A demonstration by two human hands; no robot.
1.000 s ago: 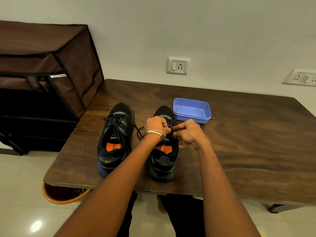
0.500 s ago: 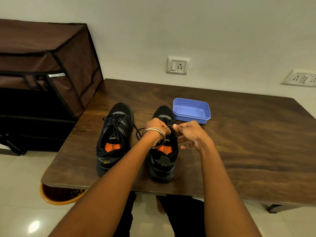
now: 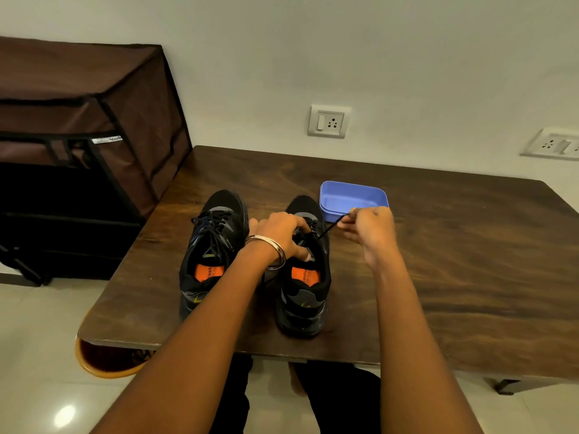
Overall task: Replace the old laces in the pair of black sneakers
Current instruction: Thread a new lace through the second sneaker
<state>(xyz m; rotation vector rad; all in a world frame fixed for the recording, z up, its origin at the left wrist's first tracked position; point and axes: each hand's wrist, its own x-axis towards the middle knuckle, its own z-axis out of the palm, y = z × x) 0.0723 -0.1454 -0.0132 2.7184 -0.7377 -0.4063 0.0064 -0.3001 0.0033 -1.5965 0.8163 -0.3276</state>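
Pinching a black lace (image 3: pixel 329 228), right hand (image 3: pixel 368 228) draws it taut beside blue tray (image 3: pixel 354 198). Left hand (image 3: pixel 282 234) grips right sneaker (image 3: pixel 304 277) at its tongue, nearside of tray. Two sneakers; left sneaker (image 3: pixel 213 245) laced.

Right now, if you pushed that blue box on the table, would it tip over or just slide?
The blue box would probably slide, not tip: it looks low and wide, sitting flat on the smooth wooden table. It seems to be thin plastic and appears empty, so likely light. It stands just beyond the right hand, so a nudge might shift it easily.
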